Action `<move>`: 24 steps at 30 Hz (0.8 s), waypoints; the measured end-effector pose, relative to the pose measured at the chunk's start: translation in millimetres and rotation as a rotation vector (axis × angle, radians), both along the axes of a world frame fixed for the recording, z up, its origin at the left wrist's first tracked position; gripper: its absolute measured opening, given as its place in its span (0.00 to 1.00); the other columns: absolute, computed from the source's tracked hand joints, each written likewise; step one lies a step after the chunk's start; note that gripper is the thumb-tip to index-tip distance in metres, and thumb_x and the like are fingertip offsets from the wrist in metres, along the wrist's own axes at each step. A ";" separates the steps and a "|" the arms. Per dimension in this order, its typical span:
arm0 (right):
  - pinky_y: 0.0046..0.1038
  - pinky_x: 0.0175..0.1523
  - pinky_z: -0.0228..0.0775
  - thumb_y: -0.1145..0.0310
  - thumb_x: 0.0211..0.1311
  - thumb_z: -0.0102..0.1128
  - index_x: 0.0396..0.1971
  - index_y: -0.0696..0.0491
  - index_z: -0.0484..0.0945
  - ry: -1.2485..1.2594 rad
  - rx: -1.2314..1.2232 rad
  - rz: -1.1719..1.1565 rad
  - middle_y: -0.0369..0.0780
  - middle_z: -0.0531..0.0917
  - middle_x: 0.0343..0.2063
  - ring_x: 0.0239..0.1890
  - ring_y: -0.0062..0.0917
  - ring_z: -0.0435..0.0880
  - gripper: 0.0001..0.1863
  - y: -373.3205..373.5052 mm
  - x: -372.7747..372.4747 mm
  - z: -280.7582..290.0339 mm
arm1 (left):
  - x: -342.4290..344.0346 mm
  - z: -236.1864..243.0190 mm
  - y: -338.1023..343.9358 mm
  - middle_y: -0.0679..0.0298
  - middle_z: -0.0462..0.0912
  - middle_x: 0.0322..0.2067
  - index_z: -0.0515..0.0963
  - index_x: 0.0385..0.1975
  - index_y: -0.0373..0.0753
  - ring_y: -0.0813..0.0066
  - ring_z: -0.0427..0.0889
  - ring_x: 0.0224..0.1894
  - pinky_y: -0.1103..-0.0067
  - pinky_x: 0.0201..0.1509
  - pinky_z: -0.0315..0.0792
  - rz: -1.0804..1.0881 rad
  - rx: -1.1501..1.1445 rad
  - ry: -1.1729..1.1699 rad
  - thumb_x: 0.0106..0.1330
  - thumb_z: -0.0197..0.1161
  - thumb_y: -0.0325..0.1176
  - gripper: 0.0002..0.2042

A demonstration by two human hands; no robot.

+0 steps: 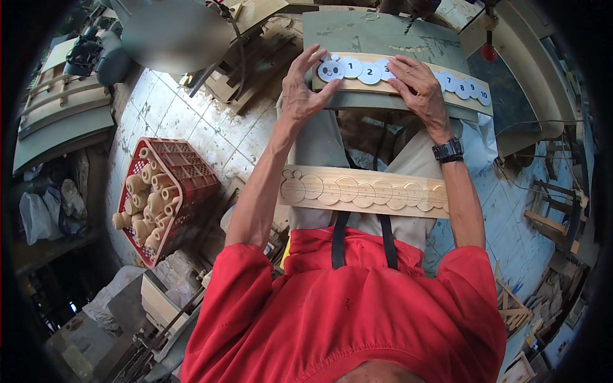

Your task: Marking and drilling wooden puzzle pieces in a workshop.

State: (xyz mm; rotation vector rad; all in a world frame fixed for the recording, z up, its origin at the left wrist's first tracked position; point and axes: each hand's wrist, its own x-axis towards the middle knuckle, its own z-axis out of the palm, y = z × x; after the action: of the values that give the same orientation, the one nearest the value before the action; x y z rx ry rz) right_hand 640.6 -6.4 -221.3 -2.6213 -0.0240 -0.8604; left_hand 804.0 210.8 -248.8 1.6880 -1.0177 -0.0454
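Observation:
A pale wooden board point(354, 93) lies across a grey-green table top. On it is a white paper caterpillar point(330, 71) with a smiling head at the left and numbered round segments running right. My left hand point(302, 84) is at the board's left end, thumb and fingers spread apart around the caterpillar's head. Laid flat over the middle segments, my right hand point(416, 86) has its fingers stretched out and hides some of them; it wears a black wristwatch point(448, 150). A second wooden board point(364, 193), with a caterpillar outline cut into it, rests across my lap.
Above the table's far edge hangs a drill bit point(409, 25), with a red-knobbed lever point(488, 52) to its right. On the floor at left stands a red plastic crate point(185, 185) full of turned wooden pieces. A blurred grey disc point(175, 35) is at the upper left.

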 end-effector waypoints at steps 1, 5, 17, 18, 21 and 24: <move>0.34 0.61 0.68 0.67 0.59 0.65 0.45 0.55 0.84 0.001 -0.009 -0.010 0.40 0.85 0.46 0.55 0.32 0.79 0.15 0.0 -0.4 -0.6 | -0.7 -0.1 -0.9 0.57 0.80 0.55 0.62 0.65 0.43 0.60 0.77 0.60 0.67 0.65 0.67 0.016 -0.004 -0.028 0.52 0.74 0.36 0.38; 0.34 0.61 0.68 0.67 0.59 0.65 0.45 0.55 0.84 -0.001 -0.035 -0.028 0.40 0.85 0.46 0.55 0.33 0.79 0.15 -0.7 -0.2 -4.3 | -3.4 -1.7 -2.3 0.57 0.79 0.56 0.65 0.63 0.42 0.61 0.77 0.59 0.67 0.65 0.67 0.029 -0.037 -0.028 0.52 0.73 0.34 0.36; 0.35 0.61 0.68 0.68 0.57 0.66 0.43 0.57 0.83 -0.032 -0.040 -0.022 0.42 0.85 0.44 0.55 0.35 0.79 0.15 -4.2 -2.1 3.7 | -1.1 0.8 -7.8 0.56 0.76 0.58 0.64 0.64 0.38 0.61 0.73 0.62 0.67 0.68 0.64 0.002 -0.043 -0.049 0.50 0.74 0.35 0.38; 0.35 0.61 0.68 0.68 0.57 0.66 0.43 0.57 0.83 -0.041 -0.056 -0.054 0.42 0.85 0.44 0.55 0.35 0.79 0.15 -4.0 -4.9 4.8 | -1.3 4.7 -7.7 0.56 0.76 0.58 0.64 0.64 0.38 0.61 0.73 0.62 0.67 0.68 0.64 -0.030 -0.060 -0.058 0.50 0.74 0.35 0.38; 0.34 0.61 0.68 0.73 0.56 0.67 0.44 0.59 0.82 -0.027 0.025 -0.038 0.43 0.85 0.44 0.55 0.35 0.79 0.15 2.6 -4.0 9.9 | 6.6 8.3 7.2 0.55 0.76 0.55 0.66 0.61 0.36 0.54 0.70 0.62 0.65 0.66 0.63 -0.028 0.104 -0.185 0.43 0.77 0.46 0.43; 0.34 0.59 0.70 0.73 0.54 0.68 0.42 0.60 0.82 -0.134 -0.152 -0.082 0.44 0.85 0.42 0.52 0.36 0.81 0.15 8.3 -14.2 14.0 | -1.1 25.2 22.4 0.56 0.77 0.54 0.67 0.61 0.37 0.58 0.70 0.60 0.63 0.63 0.62 0.033 0.276 -0.211 0.41 0.78 0.49 0.45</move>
State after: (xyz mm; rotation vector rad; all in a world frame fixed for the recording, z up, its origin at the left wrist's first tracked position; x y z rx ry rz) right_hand 626.4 1.9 -207.4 -2.7165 -0.0181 -1.1017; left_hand 802.9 233.2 -223.7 1.9922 -1.1820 0.0147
